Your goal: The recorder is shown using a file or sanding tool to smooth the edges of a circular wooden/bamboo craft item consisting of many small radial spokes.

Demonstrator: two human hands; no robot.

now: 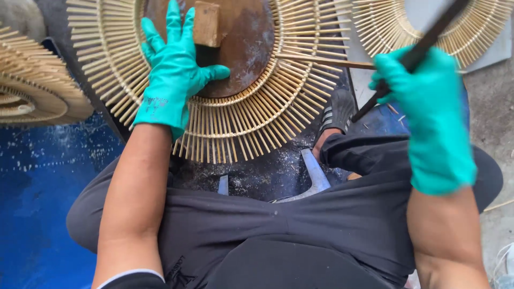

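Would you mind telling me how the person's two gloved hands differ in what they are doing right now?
The left hand lies flat, fingers spread, on the round sunburst frame of pale sticks; the right hand is raised clear of that frame. The left hand grips nothing, while the right hand is closed around a dark rod and a thin wooden stick. Both wear teal rubber gloves.
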